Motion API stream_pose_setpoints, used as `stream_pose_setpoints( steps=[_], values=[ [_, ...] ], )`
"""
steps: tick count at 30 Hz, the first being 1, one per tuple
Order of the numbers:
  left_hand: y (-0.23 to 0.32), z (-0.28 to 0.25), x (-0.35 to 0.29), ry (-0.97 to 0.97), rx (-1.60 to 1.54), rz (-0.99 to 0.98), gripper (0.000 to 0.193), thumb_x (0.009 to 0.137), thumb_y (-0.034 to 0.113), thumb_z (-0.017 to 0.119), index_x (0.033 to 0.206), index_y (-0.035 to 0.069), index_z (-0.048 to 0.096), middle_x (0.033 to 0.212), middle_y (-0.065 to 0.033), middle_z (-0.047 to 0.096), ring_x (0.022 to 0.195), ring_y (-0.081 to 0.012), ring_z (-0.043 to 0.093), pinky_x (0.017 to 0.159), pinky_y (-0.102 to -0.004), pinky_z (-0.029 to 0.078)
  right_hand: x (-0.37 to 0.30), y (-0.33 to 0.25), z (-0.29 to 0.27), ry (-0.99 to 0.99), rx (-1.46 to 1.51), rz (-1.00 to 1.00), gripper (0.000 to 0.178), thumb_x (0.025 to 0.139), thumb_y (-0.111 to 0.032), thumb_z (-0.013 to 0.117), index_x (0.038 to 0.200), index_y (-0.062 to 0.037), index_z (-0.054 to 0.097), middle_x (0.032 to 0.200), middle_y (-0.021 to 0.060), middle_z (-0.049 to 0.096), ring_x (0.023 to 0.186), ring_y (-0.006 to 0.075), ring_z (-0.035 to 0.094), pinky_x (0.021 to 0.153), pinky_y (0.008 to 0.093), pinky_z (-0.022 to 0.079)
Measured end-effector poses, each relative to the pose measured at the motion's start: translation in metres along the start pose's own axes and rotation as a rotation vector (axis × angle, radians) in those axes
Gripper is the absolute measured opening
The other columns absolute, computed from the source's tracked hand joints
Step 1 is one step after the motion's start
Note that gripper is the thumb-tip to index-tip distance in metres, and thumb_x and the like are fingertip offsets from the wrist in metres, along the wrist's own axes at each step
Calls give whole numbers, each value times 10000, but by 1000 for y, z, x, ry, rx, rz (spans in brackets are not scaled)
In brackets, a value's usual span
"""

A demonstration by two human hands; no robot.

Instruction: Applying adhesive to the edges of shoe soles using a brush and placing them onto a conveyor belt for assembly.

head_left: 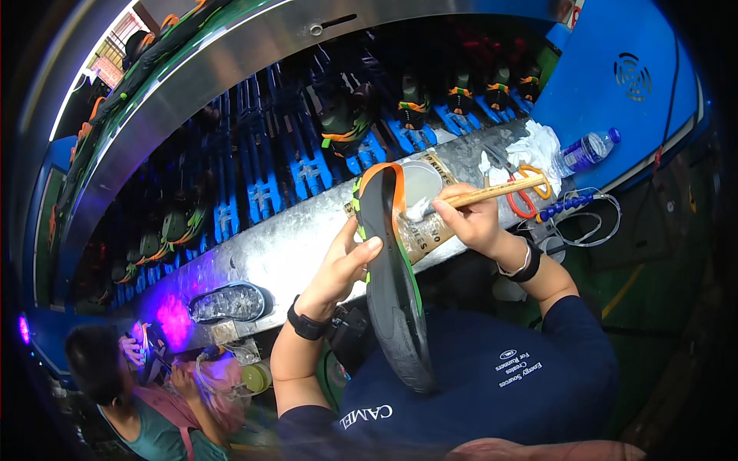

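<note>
My left hand (338,269) is closed around the side of a long black shoe sole (388,296) with an orange and green rim. The sole is tilted, its orange end up by the bench and its dark end down against my shirt. Closed around a brush with a wooden handle (500,190) is my right hand (474,224). The brush's white tip is at the orange rim of the sole; whether it touches cannot be made out. Just behind that spot, a round dish (423,183) of pale stuff sits on brown tape on the bench, partly hidden by the sole.
Red- and orange-handled scissors (523,203), crumpled white cloth (536,147) and a plastic bottle (590,150) lie to the right. Another sole (227,303) rests on the metal bench (288,246). Shoe uppers (346,123) stand on blue racks behind. A co-worker (146,415) sits at lower left.
</note>
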State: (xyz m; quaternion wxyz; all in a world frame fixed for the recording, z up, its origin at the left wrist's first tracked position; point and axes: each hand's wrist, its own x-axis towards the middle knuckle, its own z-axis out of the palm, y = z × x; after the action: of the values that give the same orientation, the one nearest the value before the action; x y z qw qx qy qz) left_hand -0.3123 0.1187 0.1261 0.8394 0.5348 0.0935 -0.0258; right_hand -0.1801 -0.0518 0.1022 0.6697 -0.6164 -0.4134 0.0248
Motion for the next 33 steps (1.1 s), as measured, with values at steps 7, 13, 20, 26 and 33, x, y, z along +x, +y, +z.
stream_pose_setpoints(
  steps=[7,13,20,26,33],
  values=[
    [0,0,1,16,0,50,707,738,292,571,1253,-29,209,992,-136,513,777,-122,563,524,-173,444,10,-7,8,78,151,120,29,755,-15,586,763,-12,558,659,-17,516,540,23,427,467,173,326],
    [2,-4,2,11,84,47,685,739,283,576,1244,-15,222,840,-76,558,615,-54,520,431,-130,345,12,-9,18,28,-68,26,53,747,-13,591,794,1,572,701,21,547,579,57,472,509,187,366],
    [3,-5,5,64,172,137,734,727,279,595,1268,-6,189,803,-60,558,569,-48,501,439,-144,353,-1,-19,23,-39,-11,3,39,744,-6,586,773,-6,560,661,35,547,564,81,488,496,210,377],
    [6,-9,7,127,219,226,757,699,287,615,1261,-7,204,828,-66,555,571,-51,497,448,-147,358,-4,-31,22,-50,-49,-85,49,746,-26,595,755,-22,547,602,5,509,470,37,432,415,192,329],
    [12,-11,9,156,225,252,736,694,272,622,1259,18,224,913,-71,514,597,-52,462,481,-165,343,-17,-41,15,-104,-98,-110,70,731,-44,608,740,-22,542,550,17,520,423,62,460,385,210,347]
  ],
)
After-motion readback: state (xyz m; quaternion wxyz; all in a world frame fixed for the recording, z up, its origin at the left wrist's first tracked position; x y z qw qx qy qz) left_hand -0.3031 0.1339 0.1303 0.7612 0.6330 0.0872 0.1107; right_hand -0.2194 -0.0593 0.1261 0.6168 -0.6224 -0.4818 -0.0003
